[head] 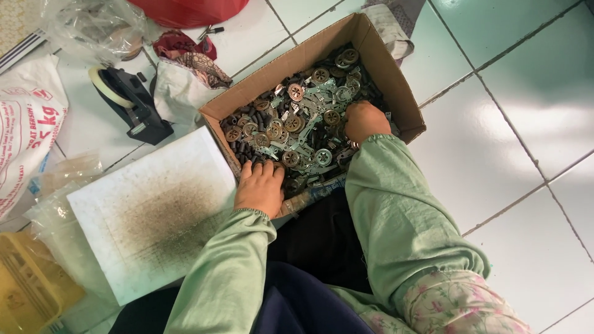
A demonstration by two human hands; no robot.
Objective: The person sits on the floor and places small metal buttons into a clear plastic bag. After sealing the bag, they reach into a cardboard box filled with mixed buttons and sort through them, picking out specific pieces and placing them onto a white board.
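An open cardboard box (390,74) sits on the tiled floor, filled with several small metal parts (303,120): round wheels, flat brackets and dark cylinders. My right hand (365,120) is down inside the box among the parts, fingers curled into the pile; whether it grips anything is hidden. My left hand (260,188) rests on the box's near edge, fingers reaching onto the parts. Both arms wear light green sleeves.
A white foam board (154,210) with a dark smudged patch lies left of the box. Behind it stand a black tape dispenser (133,102), a patterned cloth (192,59), clear plastic bags (93,25) and a white sack (25,124). A yellow crate (28,287) is at lower left.
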